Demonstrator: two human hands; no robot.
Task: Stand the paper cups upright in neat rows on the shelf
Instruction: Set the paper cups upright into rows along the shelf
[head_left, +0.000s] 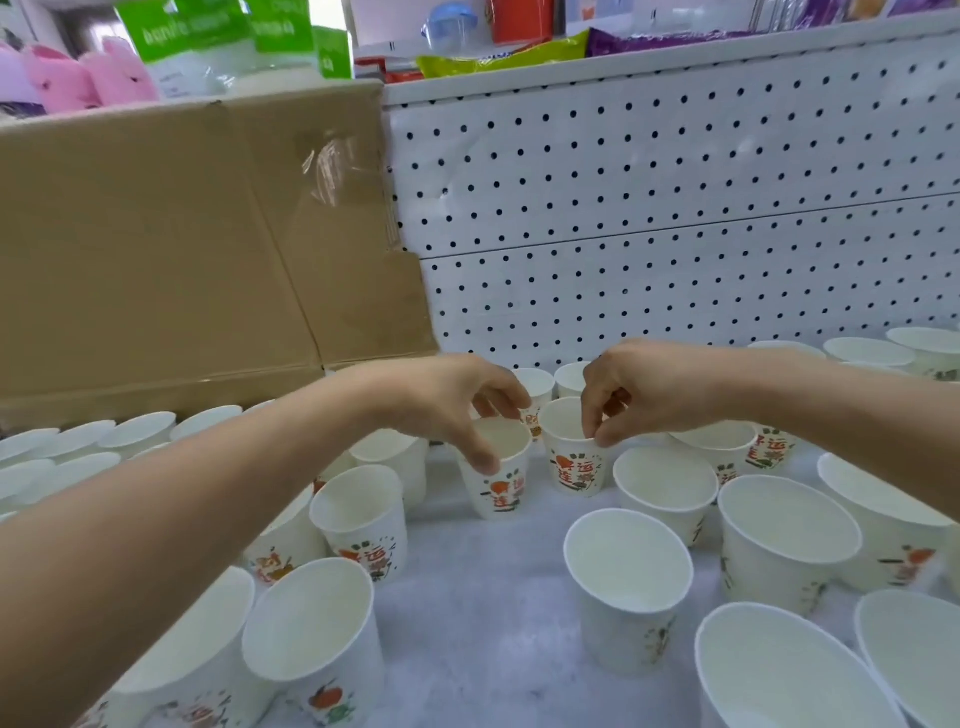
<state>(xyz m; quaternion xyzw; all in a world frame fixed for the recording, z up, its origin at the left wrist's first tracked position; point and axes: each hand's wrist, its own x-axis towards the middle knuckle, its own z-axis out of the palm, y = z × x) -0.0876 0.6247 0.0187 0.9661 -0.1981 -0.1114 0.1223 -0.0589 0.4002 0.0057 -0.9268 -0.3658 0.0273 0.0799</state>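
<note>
Several white paper cups with orange and green print stand upright on the white shelf (467, 587). My left hand (447, 405) grips the rim of one cup (501, 488) near the shelf's middle, thumb on the near rim and fingers over the far rim. My right hand (639, 389) pinches the rim of the neighbouring cup (574, 467) just to its right. Both cups stand upright on the shelf. More cups (628, 587) stand in front, and two small ones (540, 384) stand behind by the back panel.
A large brown cardboard box (182, 249) stands at the back left, behind a row of cups (140, 428). A white pegboard back panel (675, 218) closes the rear. Cups (789, 535) crowd the right and left (358, 519); a bare strip of shelf runs down the middle.
</note>
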